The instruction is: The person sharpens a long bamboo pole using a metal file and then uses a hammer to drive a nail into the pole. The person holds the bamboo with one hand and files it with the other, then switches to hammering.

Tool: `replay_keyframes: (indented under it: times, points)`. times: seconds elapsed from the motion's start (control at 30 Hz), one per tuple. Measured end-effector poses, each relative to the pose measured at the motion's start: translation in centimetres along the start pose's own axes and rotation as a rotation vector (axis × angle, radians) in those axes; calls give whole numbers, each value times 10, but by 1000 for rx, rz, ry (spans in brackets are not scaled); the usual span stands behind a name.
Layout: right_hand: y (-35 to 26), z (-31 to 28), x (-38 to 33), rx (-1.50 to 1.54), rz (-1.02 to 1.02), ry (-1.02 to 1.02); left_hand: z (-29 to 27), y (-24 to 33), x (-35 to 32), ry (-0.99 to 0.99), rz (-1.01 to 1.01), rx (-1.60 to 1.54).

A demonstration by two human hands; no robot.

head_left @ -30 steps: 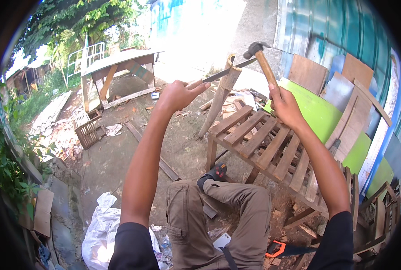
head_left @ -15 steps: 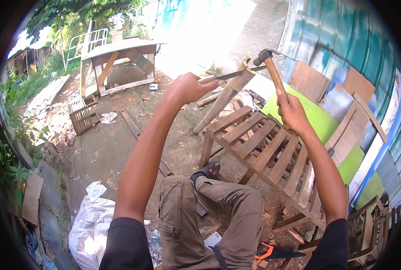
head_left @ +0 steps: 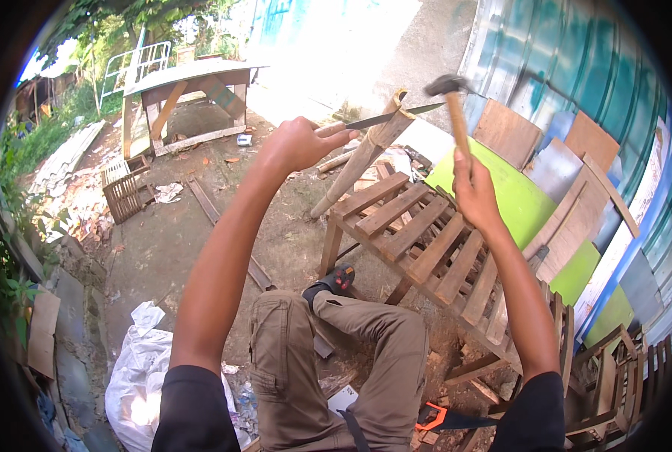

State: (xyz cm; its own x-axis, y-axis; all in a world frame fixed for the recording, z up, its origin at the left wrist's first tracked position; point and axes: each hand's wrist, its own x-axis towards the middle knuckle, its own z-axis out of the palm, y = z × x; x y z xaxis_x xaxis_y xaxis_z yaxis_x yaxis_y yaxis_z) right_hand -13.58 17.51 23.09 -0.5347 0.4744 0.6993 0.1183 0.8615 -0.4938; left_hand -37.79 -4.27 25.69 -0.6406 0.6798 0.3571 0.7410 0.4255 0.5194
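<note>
My left hand is closed around the handle of a long knife. The blade lies across the split upper end of a bamboo pole, its tip sticking out on the far right side. The pole leans, with its lower end on the ground beside a slatted wooden bench. In my right hand is a hammer, gripped by its wooden handle. Its dark head, blurred by motion, is just above the blade's tip; I see a gap between them.
An orange-handled saw lies near my right knee. To the left sits a white sack. Boards and a lime-green panel lean by the corrugated wall at right. A wooden table and a slatted crate stand farther off.
The hammer has lifted slightly, up and to the right of the pole's top. My left hand keeps its hold on the knife. The whole view has shifted a little.
</note>
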Motion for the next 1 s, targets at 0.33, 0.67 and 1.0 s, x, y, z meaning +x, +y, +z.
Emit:
replay_keyframes:
  times: [0.33,0.67,1.0]
  points:
    - [-3,2,0,-92,21,-84,10,-1,4,14,23,24]
    - [-12,-15,-3,116,361,-91,16,-3,6,37,59,35]
    - [19,-4,-13,246,74,129,13,11,3,-5,75,52]
